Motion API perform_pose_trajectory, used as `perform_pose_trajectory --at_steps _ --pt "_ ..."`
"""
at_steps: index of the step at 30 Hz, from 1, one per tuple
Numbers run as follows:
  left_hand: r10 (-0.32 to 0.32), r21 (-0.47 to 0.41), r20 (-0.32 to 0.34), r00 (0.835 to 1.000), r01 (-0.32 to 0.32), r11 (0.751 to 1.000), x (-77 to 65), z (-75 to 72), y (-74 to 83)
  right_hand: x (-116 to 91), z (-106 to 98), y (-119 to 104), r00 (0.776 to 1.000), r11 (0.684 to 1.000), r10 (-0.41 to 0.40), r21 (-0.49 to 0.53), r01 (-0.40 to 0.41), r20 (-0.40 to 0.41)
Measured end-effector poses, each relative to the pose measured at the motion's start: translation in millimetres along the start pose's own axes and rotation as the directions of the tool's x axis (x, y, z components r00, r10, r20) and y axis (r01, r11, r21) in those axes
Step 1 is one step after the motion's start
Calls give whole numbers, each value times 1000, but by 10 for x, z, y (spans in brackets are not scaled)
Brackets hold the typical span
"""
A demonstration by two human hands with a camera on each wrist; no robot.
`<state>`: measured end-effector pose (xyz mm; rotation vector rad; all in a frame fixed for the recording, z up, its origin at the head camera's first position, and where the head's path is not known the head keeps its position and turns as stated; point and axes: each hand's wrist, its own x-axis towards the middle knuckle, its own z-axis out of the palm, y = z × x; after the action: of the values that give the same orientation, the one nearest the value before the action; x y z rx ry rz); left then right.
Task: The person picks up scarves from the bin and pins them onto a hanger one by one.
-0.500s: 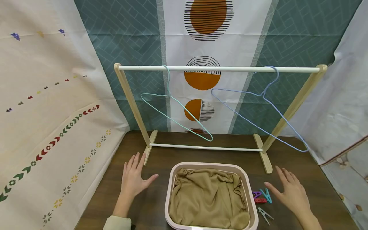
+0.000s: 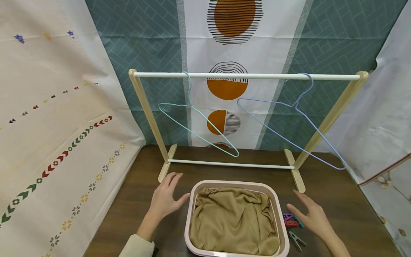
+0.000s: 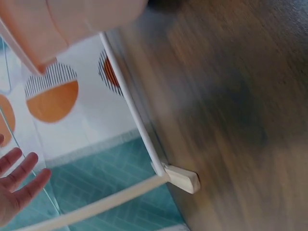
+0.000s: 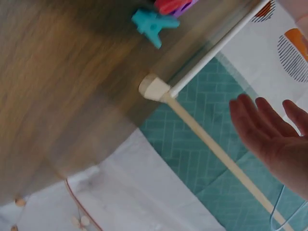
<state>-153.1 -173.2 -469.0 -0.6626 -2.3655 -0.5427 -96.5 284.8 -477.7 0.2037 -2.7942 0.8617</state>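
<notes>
A pale pink basin (image 2: 188, 228) stands on the table at the front, with a crumpled olive-brown cloth (image 2: 234, 221) lying in it. My left hand (image 2: 166, 200) hovers to the left of the basin, fingers spread and holding nothing; its thumb tip is near the basin's rim. On the other side, my right hand (image 2: 313, 216) is above the table, its fingers loosely extended and nothing in them. Beneath and beside it lie several clothespins: a purple one (image 2: 287, 216), a red one (image 2: 291, 223), a grey one (image 2: 297, 240) and a teal one (image 4: 153, 25), partly hidden in the head view.
Behind the basin stands a wooden rack with a white top rail (image 2: 218, 75) and a lower bar (image 2: 224, 164). A mint hanger (image 2: 199, 110) hangs at left and a blue hanger (image 2: 295, 105) at right. Patterned cloths enclose the table (image 2: 128, 214).
Both hands have moved inward toward the basin, the left one to the right and the right one to the left. The right hand now covers part of the teal clothespin.
</notes>
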Motion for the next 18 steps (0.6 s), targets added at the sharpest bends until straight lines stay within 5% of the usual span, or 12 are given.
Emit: perform_pose_trajectory --at_steps 11,18 --pt "141 -74 145 979 -131 989 146 76 181 -11 143 -55 997 969 5 246 -23 73" --pt "202 -138 243 949 -172 975 215 138 266 -34 233 -80 986 862 32 495 -109 162"
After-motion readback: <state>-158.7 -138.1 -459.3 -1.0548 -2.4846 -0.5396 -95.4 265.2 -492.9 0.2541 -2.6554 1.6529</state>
